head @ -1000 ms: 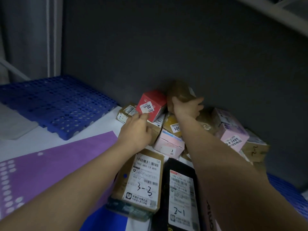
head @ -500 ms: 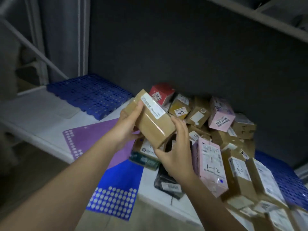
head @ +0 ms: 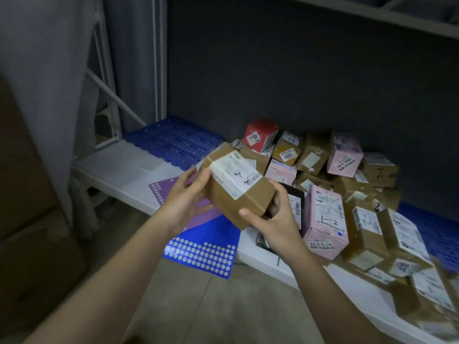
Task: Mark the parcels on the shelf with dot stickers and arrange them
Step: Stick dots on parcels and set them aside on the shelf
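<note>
I hold a brown cardboard parcel with a white shipping label on top, above the front edge of the white shelf. My left hand grips its left end, thumb on the label corner. My right hand grips its near right corner from below. A purple dot-sticker sheet lies on the shelf under my left hand. A blue dot-sticker sheet hangs over the shelf edge. A heap of parcels fills the shelf's right side, among them a pink box and a red box.
A blue perforated plastic mat lies at the shelf's back left. Dark wall behind the shelf, another shelf board above at the upper right. Grey metal frame posts stand at the left. Brown floor lies below the shelf edge.
I pulled the brown parcel off the back of the heap with my right hand, brought it toward me and turned it label-up. Both hands now hold it. The camera has drawn back from the shelf.
</note>
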